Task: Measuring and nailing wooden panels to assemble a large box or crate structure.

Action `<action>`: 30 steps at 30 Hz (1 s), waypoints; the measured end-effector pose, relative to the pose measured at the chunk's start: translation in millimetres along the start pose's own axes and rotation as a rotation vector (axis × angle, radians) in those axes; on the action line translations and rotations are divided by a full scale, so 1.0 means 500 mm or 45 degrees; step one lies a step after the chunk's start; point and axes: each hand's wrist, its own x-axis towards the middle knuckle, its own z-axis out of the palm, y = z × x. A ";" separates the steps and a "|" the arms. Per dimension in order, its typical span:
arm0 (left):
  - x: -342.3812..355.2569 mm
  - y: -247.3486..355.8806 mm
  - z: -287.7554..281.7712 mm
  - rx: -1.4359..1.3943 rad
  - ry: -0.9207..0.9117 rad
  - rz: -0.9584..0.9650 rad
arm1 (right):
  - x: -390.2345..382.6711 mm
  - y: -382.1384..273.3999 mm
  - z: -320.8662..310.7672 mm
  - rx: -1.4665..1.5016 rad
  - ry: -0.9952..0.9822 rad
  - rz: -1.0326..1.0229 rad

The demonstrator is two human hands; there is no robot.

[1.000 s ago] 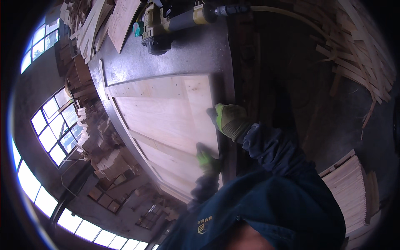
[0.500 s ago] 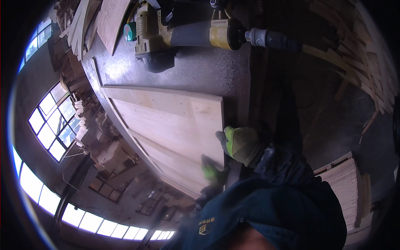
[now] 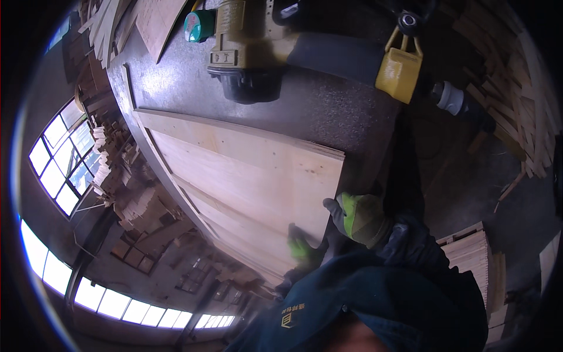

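A pale plywood panel (image 3: 252, 170) lies on the dark tabletop, over thin wooden strips (image 3: 153, 144) that show along its left side. My left hand (image 3: 302, 245), in a green and grey glove, rests on the panel's near part with its fingers stretched out. At the panel's right end my right hand (image 3: 359, 218), gloved the same way, is closed on the edge, thumb on top; its other fingers are hidden. Beyond the panel lies a yellow and black pneumatic nail gun (image 3: 246, 53), touched by neither hand.
The air hose connector (image 3: 450, 98) hangs past the table's right side. A green round item (image 3: 198, 26) sits beside the nail gun. Thin boards (image 3: 158, 26) lie at the far left corner. Stacked slats (image 3: 469, 258) stand at lower right, with loose wood strips (image 3: 531, 111) at far right.
The whole view has shifted and turned, so the nail gun looks larger and farther right. Both hands keep about the same places on the panel.
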 end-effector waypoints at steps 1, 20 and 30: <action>0.002 -0.011 -0.001 -0.001 0.010 -0.010 | 0.001 -0.005 0.006 -0.004 -0.006 -0.013; -0.005 -0.089 -0.063 -0.235 0.108 -0.066 | -0.013 -0.065 0.084 0.009 0.106 -0.204; -0.042 -0.135 -0.047 -0.217 0.071 0.012 | -0.043 -0.052 0.103 -0.047 0.095 -0.183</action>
